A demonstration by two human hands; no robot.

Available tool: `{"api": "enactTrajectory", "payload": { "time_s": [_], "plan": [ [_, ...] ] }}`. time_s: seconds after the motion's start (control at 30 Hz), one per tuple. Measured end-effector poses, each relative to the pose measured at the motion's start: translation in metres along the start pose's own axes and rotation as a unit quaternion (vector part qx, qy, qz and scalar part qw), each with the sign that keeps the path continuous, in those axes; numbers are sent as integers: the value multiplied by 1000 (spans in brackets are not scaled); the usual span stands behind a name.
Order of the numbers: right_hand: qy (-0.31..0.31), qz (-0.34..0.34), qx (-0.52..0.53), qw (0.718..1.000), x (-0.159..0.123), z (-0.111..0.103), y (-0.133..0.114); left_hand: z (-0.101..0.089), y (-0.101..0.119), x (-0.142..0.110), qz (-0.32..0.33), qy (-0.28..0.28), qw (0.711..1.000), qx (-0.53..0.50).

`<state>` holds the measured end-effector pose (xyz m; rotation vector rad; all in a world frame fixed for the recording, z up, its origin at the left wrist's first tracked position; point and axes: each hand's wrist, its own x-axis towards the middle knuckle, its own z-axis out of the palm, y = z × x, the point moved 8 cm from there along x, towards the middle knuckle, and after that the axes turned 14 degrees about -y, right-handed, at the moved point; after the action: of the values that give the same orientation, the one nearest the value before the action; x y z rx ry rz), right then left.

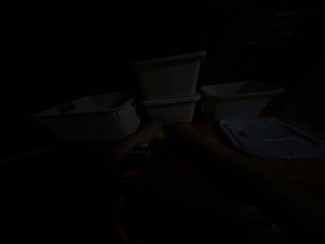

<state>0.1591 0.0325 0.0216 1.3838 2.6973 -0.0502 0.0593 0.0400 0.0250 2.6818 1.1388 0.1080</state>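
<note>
The scene is very dark. My left hand [147, 133] and my right hand [184, 130] meet on the table just in front of two stacked white bins [169, 89]. Between them sits a small yellowish object [161, 135] that I cannot make out; both hands touch or close around it. The fingers are too dim to read clearly. A phone [135, 159] with a lit timer lies just below my left wrist.
A perforated white basket [88, 117] stands at the left. Another white bin [238, 98] sits at the right, with a flat grey lid [271, 137] lying in front of it. The table surface [203, 176] is dark wood.
</note>
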Motion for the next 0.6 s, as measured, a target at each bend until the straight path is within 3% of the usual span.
{"api": "enactTrajectory", "payload": {
  "time_s": [0.6],
  "plan": [
    [7,-5,28,1000,-1,-1,0,0,-1,1,-7,-9,1000,-6]
  ]
}}
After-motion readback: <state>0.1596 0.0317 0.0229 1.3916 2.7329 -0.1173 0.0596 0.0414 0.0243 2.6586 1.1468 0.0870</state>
